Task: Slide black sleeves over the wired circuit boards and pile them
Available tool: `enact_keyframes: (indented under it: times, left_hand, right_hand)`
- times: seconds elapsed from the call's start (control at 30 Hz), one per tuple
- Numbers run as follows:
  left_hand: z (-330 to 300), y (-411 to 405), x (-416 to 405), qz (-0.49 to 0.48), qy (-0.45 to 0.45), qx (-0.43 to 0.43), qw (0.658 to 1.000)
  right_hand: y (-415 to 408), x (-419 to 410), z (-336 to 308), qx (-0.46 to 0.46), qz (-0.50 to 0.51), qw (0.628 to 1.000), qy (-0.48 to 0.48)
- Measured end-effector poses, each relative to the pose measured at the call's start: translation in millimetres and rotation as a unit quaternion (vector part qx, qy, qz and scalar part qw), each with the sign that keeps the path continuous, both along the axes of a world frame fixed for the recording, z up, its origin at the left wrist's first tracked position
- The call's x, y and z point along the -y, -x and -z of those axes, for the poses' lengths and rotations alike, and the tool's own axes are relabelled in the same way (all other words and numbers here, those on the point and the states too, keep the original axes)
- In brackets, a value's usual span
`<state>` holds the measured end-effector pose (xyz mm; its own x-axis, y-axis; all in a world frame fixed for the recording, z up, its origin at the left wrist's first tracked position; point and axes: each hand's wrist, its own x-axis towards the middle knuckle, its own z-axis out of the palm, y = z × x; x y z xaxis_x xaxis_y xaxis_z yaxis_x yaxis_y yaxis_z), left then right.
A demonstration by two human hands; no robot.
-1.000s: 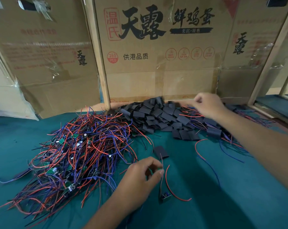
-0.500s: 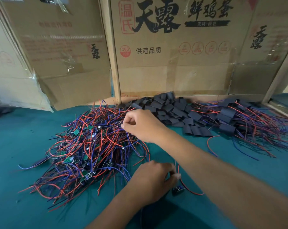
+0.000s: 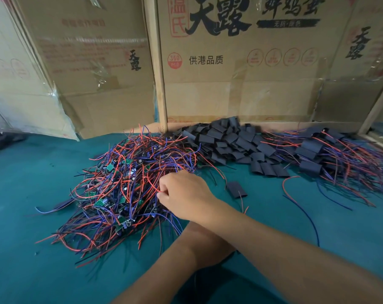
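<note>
At nine o'clock on the teal table (image 3: 28, 194) lay a tangled heap of wired circuit boards (image 3: 120, 189), red and blue leads sprawling. The right hand (image 3: 184, 196) reached across into it, fingers curled, pinching a red wire at the heap's edge. The left hand was hidden beneath the right forearm; only its forearm (image 3: 186, 255) showed, so its fingers could not be told. At twelve o'clock, cardboard boxes (image 3: 241, 73) read "天露", "供港品质" and "360"; smaller print blurred. Below them sat loose black sleeves (image 3: 236, 141). At two o'clock, the sleeved pile (image 3: 331, 154) ran off-frame.
</note>
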<state>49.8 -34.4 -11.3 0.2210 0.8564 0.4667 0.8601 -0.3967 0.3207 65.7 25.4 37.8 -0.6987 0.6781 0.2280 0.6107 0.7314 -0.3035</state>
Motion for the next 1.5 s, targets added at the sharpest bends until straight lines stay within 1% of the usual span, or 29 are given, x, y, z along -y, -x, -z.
enact_keyframes:
  times: [0.03,0.07,0.1,0.13,0.2,0.23,0.3,0.37,0.47,0.5,0.6,0.67,0.73,0.77,0.8,0.87,0.9,0.97,1.1,1.23,1.3,1.33,1.4,1.47,1.5]
  left_hand:
    - [-3.5,-0.2,2.5,0.022,0.044,0.030,0.998]
    - [-1.0,2.7,1.1,0.052,0.017,0.011,0.998]
    - [1.8,-2.6,1.1,0.091,0.023,0.010,0.996]
    - [-0.5,-3.8,0.0,0.084,0.015,-0.027,0.996]
    - [-3.0,-2.5,-6.6,0.029,0.070,-0.018,0.997]
    - [-0.9,-0.5,-9.5,0.004,0.077,-0.010,0.997]
    - [-4.8,1.0,-11.0,-0.031,0.094,0.042,0.994]
    - [-5.7,3.1,-13.2,-0.057,0.078,0.064,0.993]
    - [-10.9,11.6,-13.8,-0.105,0.069,0.066,0.990]
    - [-13.5,16.6,-14.8,-0.128,0.062,0.065,0.988]
    - [-26.4,36.2,-17.7,-0.189,0.069,0.047,0.978]
    - [-39.2,51.6,-16.0,-0.192,0.097,0.050,0.975]
    - [-52.4,70.7,-11.3,-0.191,0.124,0.059,0.972]
    - [-58.3,81.3,-8.0,-0.195,0.144,0.035,0.970]
    - [-62.8,90.9,-4.5,-0.204,0.167,-0.015,0.964]
    - [-66.5,104.6,1.9,-0.236,0.206,-0.120,0.942]
    - [-67.1,107.4,3.5,-0.251,0.222,-0.147,0.931]
    - [-66.0,107.4,3.6,-0.273,0.245,-0.160,0.916]
    - [-65.0,103.5,1.5,-0.317,0.244,-0.159,0.902]
    - [-59.4,95.9,-0.5,-0.347,0.246,-0.198,0.883]
    - [-55.9,92.4,-1.0,-0.350,0.240,-0.219,0.879]
    - [-54.9,91.8,-1.0,-0.348,0.234,-0.217,0.881]
    - [-54.6,93.8,-2.0,-0.331,0.214,-0.183,0.900]
    - [-56.4,96.5,-4.2,-0.287,0.192,-0.099,0.933]
    - [-57.7,96.2,-5.2,-0.250,0.184,-0.030,0.950]
  right_hand:
    - [-5.4,-0.6,-2.1,-0.034,0.006,0.999,0.021]
    - [-11.6,-1.5,-5.1,-0.072,0.010,0.996,0.047]
    - [-18.9,-2.2,-8.9,-0.108,0.014,0.992,0.066]
    - [-26.8,-2.5,-13.1,-0.139,0.016,0.988,0.071]
    - [-45.4,-2.3,-20.5,-0.194,0.015,0.979,0.057]
    - [-56.1,-2.7,-23.6,-0.217,0.014,0.975,0.052]
    - [-78.1,-5.1,-27.1,-0.247,0.015,0.967,0.066]
    - [-97.0,-9.7,-24.6,-0.274,0.028,0.956,0.102]
    - [-117.0,-14.4,-12.2,-0.328,0.063,0.929,0.158]
    - [-121.9,-14.9,-7.7,-0.332,0.077,0.925,0.167]
    - [-134.1,-15.5,2.2,-0.295,0.099,0.936,0.165]
    - [-139.4,-15.5,5.5,-0.263,0.099,0.946,0.159]
    - [-141.3,-15.3,8.5,-0.205,0.095,0.965,0.137]
    - [-141.2,-14.5,10.3,-0.172,0.092,0.972,0.128]
    - [-140.6,-13.5,11.9,-0.143,0.088,0.978,0.122]
    - [-139.4,-12.3,14.4,-0.105,0.084,0.984,0.115]
    - [-139.1,-12.5,15.4,-0.099,0.079,0.985,0.115]
    - [-138.0,-12.6,17.3,-0.083,0.067,0.988,0.115]
    - [-136.1,-10.0,21.9,-0.031,0.046,0.991,0.124]
    - [-138.3,-9.8,22.4,0.026,0.031,0.992,0.122]
    - [-139.8,-9.9,20.7,0.032,0.039,0.990,0.129]
    - [-140.5,-10.3,19.5,0.022,0.047,0.991,0.127]
    - [-141.9,-12.6,17.1,-0.016,0.072,0.992,0.104]
    - [-143.1,-15.5,15.5,-0.062,0.103,0.990,0.079]
    - [-143.4,-16.8,15.3,-0.085,0.117,0.987,0.069]
